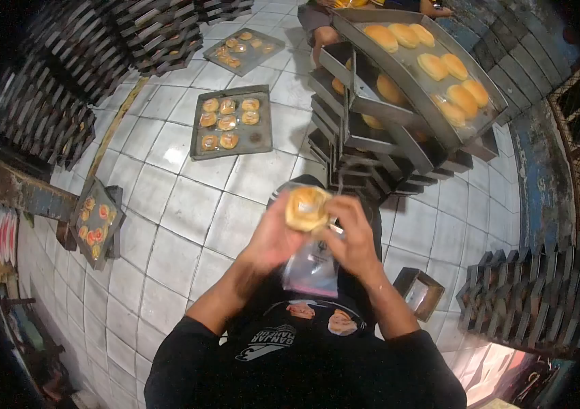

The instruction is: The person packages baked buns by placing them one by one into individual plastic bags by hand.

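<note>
A round golden bun (306,208) is held up in front of my lap, with a pale patch on top that may be clear plastic. My left hand (273,235) is closed around its left side and underside, somewhat blurred. At the bun's right edge, my right hand (353,238) pinches with bent fingers; a small whitish bit shows by the thumb. Below the hands, a stack of clear plastic bags (312,269) with a pink edge lies on my lap.
A tray (266,146) of wrapped buns lies ahead on the white tiles, with another tray (273,49) beyond and one (116,235) at left. Stacked trays (389,153) of bare buns rise at right, near another person's leg (321,41). A small box (406,281) stands by my right arm.
</note>
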`<state>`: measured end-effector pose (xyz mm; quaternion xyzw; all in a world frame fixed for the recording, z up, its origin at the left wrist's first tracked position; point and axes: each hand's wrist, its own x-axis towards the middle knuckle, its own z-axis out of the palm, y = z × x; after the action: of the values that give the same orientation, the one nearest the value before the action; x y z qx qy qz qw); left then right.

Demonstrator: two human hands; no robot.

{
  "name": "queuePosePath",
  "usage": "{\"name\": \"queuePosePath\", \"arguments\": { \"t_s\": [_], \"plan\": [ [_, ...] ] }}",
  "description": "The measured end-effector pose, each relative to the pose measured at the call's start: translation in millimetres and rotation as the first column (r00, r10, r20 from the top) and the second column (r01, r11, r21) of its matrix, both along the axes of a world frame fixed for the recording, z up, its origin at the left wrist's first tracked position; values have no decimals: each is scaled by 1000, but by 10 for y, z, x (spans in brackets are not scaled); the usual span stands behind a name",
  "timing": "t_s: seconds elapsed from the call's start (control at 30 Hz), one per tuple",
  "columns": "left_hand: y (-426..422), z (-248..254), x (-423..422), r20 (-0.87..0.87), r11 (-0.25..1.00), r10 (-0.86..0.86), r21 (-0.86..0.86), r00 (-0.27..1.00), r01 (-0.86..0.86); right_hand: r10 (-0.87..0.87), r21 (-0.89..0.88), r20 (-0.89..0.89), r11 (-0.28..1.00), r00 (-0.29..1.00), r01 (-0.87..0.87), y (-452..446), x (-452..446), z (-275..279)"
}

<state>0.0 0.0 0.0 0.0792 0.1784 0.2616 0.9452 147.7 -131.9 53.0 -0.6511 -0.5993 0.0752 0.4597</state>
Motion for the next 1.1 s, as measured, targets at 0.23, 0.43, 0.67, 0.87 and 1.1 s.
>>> {"name": "queuePosePath", "arguments": {
  "t_s": [0.23,0.43,0.67,0.87,1.1],
  "plan": [
    [8,-43,123,-454,733,154,648,877,206,-116,-188,-327,981,938,56,257,304,-314],
    [38,-52,308,-217,263,612,963,761,63,-24,29,-132,999,991,28,295,224,-81],
    [5,268,334,-337,620,580,773,741,-134,-123,-132,-478,989,870,68,393,319,201],
    [101,-40,130,-211,210,813,976,543,64,-112,-247,-658,966,745,-73,400,672,-179],
    [-74,-644,-231,-535,730,304,662,788,168,-310,-385,-904,891,295,-242,-188,165,-967]
  ]
}}
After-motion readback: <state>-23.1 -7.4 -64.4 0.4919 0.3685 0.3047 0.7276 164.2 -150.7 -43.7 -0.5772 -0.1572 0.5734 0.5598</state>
